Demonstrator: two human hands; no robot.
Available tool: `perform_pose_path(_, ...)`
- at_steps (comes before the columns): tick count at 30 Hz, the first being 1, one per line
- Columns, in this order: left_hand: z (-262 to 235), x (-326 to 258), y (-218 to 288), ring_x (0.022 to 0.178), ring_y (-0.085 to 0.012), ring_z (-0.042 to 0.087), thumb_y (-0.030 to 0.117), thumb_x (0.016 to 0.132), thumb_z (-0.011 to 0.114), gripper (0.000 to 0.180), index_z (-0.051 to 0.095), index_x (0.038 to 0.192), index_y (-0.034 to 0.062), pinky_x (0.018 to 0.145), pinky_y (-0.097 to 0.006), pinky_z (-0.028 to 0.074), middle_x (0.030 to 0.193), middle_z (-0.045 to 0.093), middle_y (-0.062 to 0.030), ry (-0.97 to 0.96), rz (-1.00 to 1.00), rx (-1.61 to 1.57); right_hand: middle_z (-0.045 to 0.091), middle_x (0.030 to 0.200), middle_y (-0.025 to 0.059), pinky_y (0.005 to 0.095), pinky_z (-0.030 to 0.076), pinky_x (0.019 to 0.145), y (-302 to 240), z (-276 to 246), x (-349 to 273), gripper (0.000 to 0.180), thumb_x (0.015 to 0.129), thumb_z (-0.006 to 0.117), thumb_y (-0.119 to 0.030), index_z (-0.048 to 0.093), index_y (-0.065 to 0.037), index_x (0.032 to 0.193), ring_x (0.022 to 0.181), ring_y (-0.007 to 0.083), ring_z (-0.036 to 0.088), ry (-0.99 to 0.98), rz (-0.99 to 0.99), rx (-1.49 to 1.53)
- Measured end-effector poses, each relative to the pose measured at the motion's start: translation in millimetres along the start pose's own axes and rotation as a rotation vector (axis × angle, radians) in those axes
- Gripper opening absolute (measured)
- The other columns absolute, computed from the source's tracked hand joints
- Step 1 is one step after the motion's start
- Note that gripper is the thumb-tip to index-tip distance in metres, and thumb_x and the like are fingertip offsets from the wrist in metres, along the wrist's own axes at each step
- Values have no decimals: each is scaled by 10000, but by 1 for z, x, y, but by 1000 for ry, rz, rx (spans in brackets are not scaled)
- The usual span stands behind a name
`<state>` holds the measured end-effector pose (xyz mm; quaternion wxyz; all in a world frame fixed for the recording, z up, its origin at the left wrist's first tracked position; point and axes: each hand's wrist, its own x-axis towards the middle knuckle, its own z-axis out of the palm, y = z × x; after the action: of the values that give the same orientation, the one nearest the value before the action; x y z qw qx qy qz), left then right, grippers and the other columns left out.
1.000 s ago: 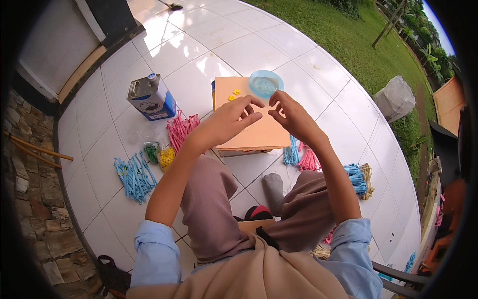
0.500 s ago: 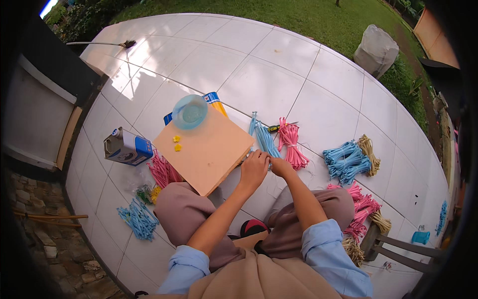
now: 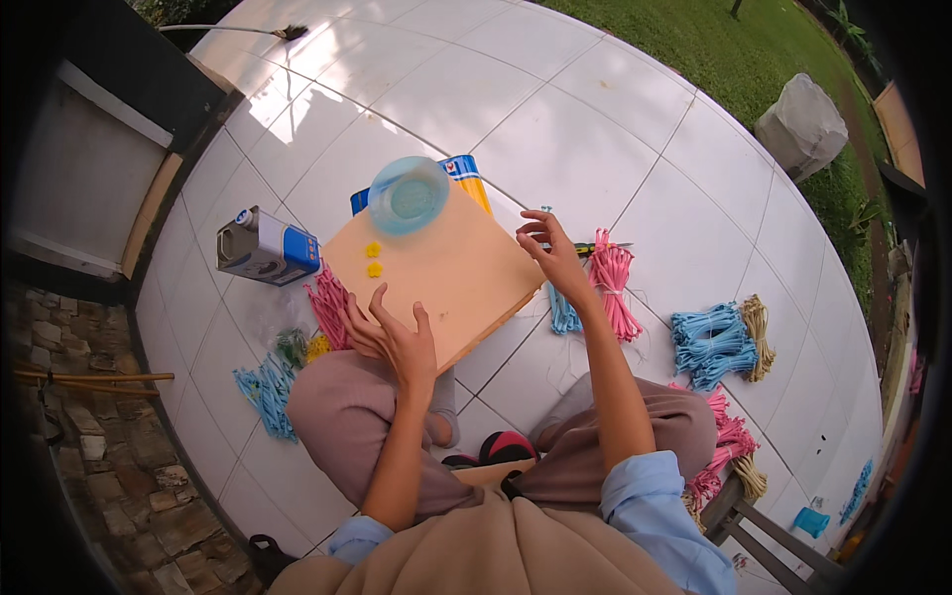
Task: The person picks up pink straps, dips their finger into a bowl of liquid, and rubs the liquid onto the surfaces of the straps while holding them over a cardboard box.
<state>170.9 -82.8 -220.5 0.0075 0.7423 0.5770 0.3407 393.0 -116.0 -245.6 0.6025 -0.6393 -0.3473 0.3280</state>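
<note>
My left hand is open over the near-left edge of a tan square board, its fingers spread and empty. At the board's right corner my right hand hovers with fingers bent and apart, and nothing shows in it. Two small yellow flower-shaped pieces lie on the board. A translucent blue bowl sits at its far corner. Beside my right hand are a bundle of light blue cords, partly hidden by my arm, and a tied pink bundle.
A metal can stands left of the board; a blue-and-yellow tin shows under its far edge. Pink strands and blue strands lie by my left knee. More blue and pink bundles lie right, near a wooden chair.
My hands were together near the blue bundle and have separated. The left moved left over the board and spread open; the right lifted forward to the board's right corner. The view has shifted.
</note>
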Motion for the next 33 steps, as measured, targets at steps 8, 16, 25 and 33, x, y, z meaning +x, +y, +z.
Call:
perform_pose_path(8,34,8,-17,1292,-382,199,378,822,572,561,360,1287,147,972,-553,256,1395,204,-187,-314,-233,107,504,918,55,267,422,677,23,12,-16,528,681,590,-32,463,-64,1193,742,145,464,-77,-126,-159)
perform_pose_path(16,62,36,-30,1213,-351,316,405,803,581,502,420,1220,177,927,-508,305,1348,306,-132,-156,-82,204,439,860,17,214,390,610,31,33,-20,503,712,610,-22,467,-62,1193,632,69,391,15,-50,-61)
perform_pose_path(25,51,49,-6,1213,-320,309,277,827,590,355,498,1133,121,975,-527,246,1313,325,-124,35,5,210,597,988,97,294,457,741,8,-28,17,374,850,600,-226,497,-80,1178,854,172,574,-249,122,-309)
perform_pose_path(33,88,-44,138,849,-220,587,5,842,510,157,567,988,20,764,-306,482,922,578,-106,-631,291,-998,633,848,142,295,501,625,46,-145,3,251,815,528,-58,522,-13,1063,738,170,625,-75,342,-461)
